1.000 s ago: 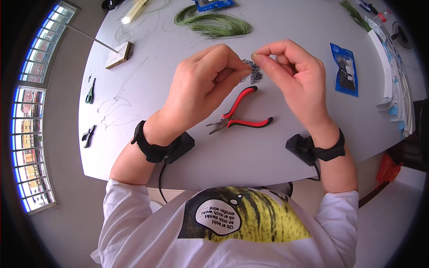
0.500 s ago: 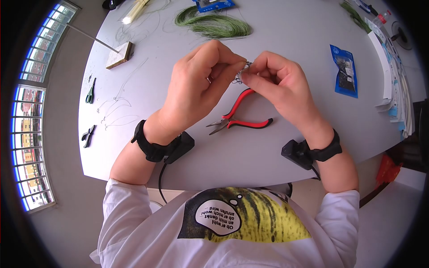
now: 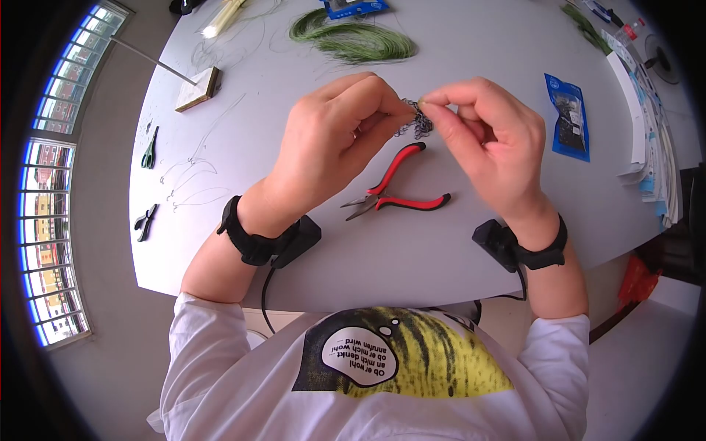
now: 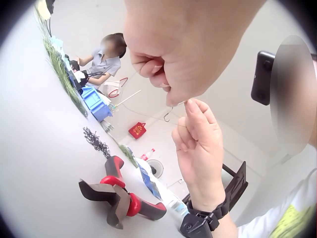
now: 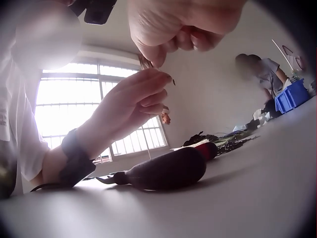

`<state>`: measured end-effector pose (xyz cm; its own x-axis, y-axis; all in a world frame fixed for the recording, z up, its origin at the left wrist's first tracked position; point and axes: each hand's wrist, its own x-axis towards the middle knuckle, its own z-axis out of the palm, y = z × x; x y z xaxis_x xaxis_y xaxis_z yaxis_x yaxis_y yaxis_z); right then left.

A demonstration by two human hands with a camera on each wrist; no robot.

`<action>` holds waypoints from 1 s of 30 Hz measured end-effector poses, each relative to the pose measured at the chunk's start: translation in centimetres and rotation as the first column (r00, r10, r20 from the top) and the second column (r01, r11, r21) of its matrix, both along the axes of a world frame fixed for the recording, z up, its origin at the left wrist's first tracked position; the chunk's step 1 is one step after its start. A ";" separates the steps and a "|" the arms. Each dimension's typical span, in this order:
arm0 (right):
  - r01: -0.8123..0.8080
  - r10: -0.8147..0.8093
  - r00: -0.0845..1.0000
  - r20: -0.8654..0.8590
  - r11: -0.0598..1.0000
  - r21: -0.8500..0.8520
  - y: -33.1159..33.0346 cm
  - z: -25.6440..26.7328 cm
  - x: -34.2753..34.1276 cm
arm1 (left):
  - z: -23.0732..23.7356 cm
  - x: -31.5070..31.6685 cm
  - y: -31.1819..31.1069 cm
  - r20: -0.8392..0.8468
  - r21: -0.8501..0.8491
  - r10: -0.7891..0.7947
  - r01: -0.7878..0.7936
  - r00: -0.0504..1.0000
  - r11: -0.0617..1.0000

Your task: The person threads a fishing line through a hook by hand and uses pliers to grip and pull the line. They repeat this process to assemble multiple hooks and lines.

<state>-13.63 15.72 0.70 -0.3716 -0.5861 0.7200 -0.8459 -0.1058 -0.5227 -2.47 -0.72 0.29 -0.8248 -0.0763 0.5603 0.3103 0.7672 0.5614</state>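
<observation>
My left hand (image 3: 334,136) pinches a small fish hook (image 4: 167,117) between thumb and forefinger; its bend hangs below the fingertips in the left wrist view. My right hand (image 3: 493,140) has thumb and forefinger tips pressed together, right by the left fingertips. A thin line (image 4: 141,114) runs near them, and the part at the right fingertips is too fine to see clearly. Behind the hands lies a pile of dark hooks (image 3: 422,128) on the table. Red-and-black pliers (image 3: 393,200) rest below the hands, their handles spread.
Green strands (image 3: 357,40) lie at the back, a blue packet (image 3: 568,117) at the right. Leftward are a wooden block (image 3: 195,91) with a rod, green scissors (image 3: 149,151), small black snips (image 3: 145,224) and hooks on lines (image 3: 170,195). Another person (image 4: 104,62) sits across the room.
My right hand moved left and down against the left fingertips, then drew back right, its thumb and forefinger tips together. My left hand shifted slightly; the pliers stayed put.
</observation>
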 end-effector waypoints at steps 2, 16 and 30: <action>-0.007 0.003 0.991 0.134 1.000 0.030 0.0 -0.2 -0.3 | -0.1 -0.1 0.1 -0.011 0.006 -0.014 0.014 1.000 1.000; -0.388 0.180 0.391 0.903 0.921 -0.015 -0.7 -1.8 -0.8 | 0.0 -0.2 -0.1 -0.116 -0.019 -0.030 0.028 0.993 0.999; -0.164 0.146 0.972 0.182 0.983 0.087 -0.4 -1.2 0.5 | -0.5 -0.2 -0.3 -0.084 0.050 0.036 -0.032 0.996 0.998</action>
